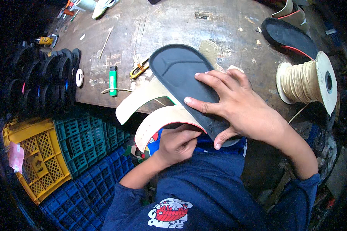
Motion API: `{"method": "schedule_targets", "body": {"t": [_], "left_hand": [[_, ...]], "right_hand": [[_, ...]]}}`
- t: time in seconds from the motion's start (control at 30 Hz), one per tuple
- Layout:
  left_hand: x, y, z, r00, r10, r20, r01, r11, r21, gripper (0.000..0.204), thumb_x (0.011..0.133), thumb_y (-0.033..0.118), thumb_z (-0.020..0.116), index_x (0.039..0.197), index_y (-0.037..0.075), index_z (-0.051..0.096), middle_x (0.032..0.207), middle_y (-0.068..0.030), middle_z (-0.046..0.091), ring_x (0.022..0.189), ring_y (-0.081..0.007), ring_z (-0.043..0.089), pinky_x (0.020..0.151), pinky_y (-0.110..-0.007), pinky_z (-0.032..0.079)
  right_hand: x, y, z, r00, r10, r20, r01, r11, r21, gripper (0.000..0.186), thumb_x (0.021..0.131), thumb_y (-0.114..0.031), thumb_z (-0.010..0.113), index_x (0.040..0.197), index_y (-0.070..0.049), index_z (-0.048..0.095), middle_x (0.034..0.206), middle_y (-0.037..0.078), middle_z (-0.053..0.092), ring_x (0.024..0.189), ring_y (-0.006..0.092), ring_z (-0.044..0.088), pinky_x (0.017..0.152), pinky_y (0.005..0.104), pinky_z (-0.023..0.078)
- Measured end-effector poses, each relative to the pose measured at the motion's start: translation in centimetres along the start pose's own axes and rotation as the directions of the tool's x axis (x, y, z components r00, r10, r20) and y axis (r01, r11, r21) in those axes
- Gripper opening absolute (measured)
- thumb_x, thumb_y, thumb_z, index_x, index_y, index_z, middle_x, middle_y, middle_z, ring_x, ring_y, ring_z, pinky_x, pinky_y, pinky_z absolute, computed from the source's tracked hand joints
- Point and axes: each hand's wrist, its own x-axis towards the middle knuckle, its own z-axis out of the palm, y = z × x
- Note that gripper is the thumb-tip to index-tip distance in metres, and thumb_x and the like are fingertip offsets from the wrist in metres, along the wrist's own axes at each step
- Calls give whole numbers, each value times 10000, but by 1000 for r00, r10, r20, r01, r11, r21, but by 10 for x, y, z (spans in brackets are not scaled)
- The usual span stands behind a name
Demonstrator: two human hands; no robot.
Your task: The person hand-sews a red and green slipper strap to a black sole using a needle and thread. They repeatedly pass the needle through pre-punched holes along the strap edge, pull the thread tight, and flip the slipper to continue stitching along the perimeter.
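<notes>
A black sandal sole [183, 71] lies aslant over the table's near edge, its rounded end pointing away from me. My right hand [237, 104] holds it down from above, fingers spread across the surface and thumb at the near end. Two cream straps, a far strap [142, 98] and a near strap [156, 125] with a red edge, curve out from the sole's left side. My left hand [177, 144] is closed beneath the near strap, against the sole's edge. Its fingertips are partly hidden, so what they pinch cannot be made out. A beige strap piece [208, 52] shows beyond the sole.
On the worn table [173, 23] lie a green lighter [113, 81] and a yellow cutter [140, 69]. A spool of cream cord [302, 82] stands right, near another black sole [287, 36]. Stacked black soles [46, 79] and yellow, teal and blue crates [83, 144] are at left.
</notes>
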Motion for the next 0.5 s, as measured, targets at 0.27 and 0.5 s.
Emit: {"method": "schedule_targets", "body": {"t": [0.27, 0.5], "left_hand": [[37, 91, -98, 810, 214, 545, -79, 962, -260, 184, 913, 55, 681, 1087, 7, 721, 983, -173, 732, 849, -306, 711, 827, -416, 569], [141, 86, -101, 788, 14, 616, -149, 974, 169, 276, 892, 237, 740, 1090, 57, 672, 865, -142, 721, 830, -341, 712, 724, -431, 537]], "right_hand": [[-37, -8, -25, 995, -80, -60, 75, 994, -75, 391, 744, -199, 812, 1094, -110, 663, 1142, 122, 665, 1117, 317, 626, 1089, 456, 431], [-46, -53, 1, 757, 543, -365, 12, 547, 837, 231, 1028, -90, 570, 1250, -61, 512, 922, 86, 584, 796, 131, 604, 717, 264, 467]]}}
